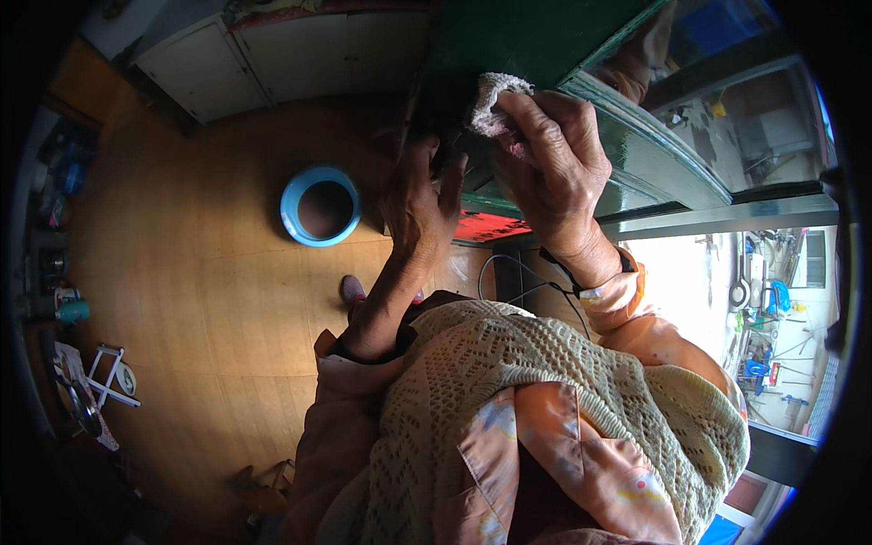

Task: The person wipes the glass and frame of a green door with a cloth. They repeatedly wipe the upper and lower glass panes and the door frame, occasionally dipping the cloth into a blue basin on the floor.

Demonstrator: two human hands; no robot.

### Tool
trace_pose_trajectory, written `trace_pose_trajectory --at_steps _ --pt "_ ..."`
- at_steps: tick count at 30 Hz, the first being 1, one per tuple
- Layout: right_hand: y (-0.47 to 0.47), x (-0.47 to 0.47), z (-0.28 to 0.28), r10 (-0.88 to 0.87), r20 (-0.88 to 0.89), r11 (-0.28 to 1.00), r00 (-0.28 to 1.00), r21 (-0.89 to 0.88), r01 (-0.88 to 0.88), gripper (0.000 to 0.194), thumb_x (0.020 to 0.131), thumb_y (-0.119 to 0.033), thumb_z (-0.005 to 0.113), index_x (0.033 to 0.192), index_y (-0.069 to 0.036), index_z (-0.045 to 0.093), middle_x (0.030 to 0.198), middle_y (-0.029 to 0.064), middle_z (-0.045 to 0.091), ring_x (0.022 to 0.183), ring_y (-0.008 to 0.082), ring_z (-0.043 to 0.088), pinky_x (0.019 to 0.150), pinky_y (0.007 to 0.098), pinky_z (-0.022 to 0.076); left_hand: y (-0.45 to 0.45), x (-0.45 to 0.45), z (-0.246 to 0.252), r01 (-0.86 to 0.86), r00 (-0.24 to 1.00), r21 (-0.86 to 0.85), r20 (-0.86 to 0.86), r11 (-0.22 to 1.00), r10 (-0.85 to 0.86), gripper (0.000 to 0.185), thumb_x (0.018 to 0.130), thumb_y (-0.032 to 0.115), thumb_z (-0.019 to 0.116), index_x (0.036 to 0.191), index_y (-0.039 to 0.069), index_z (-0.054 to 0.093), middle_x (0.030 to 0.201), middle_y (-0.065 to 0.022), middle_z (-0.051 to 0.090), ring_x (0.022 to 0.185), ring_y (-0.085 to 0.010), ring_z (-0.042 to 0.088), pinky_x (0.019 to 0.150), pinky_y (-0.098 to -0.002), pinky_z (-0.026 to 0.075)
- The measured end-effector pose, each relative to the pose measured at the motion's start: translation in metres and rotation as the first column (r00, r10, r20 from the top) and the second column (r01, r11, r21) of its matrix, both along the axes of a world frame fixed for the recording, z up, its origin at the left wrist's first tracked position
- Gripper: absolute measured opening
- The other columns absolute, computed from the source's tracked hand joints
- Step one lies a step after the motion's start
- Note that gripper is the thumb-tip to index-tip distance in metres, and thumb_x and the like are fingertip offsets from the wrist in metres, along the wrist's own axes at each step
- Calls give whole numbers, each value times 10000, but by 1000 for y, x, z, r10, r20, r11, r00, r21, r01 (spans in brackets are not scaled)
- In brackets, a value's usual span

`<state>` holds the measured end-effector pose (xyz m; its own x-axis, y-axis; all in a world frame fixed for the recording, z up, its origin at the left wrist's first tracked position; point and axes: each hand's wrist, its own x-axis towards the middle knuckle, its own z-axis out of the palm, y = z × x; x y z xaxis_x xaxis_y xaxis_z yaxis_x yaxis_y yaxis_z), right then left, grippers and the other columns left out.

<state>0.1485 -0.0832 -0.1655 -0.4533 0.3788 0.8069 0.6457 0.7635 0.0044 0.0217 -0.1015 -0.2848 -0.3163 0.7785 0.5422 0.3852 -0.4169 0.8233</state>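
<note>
My right hand [562,157] pinches a folded, greyish-white cloth [496,102] with a pink part low down. The cloth lies against the dark green door [518,41] or close to it. My left hand [424,204] is at the door's shadowed left edge, thumb and forefinger apart. A dark part, possibly a handle, shows by its fingertips, but shadow hides whether the hand grips it. A glass pane [742,129] is set in the door on the right. Low on the door, a red paper [490,226] with black writing is partly covered by my hands.
A blue basin [291,204] of dark water stands on the wooden floor [204,286]. White cabinets [300,61] line the far side. A black cable [545,283] loops near my right forearm. A white folding stand [109,381] is at the left. Bright outdoor clutter [770,313] shows at the right.
</note>
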Motion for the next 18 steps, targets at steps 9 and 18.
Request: trace_pose_trajectory --at_steps 9,18 --pt "-6 13 -4 -87 107 987 990 -123 100 440 711 -80 765 1137 -119 662 906 65 604 716 244 635 557 330 519 6 -2 -9 -4 992 0 -127 1000 4 252 912 129 656 1112 2 569 929 -209 664 826 -395 656 675 -424 515" --pt "-16 33 -30 -91 -55 929 994 -363 65 299 782 -19 702 1077 -29 654 832 115 556 670 284 596 587 336 495 8 1 -12 -18 983 57 -183 998 28 274 912 101 653 1136 -6 538 939 -206 662 841 -396 658 693 -431 521"
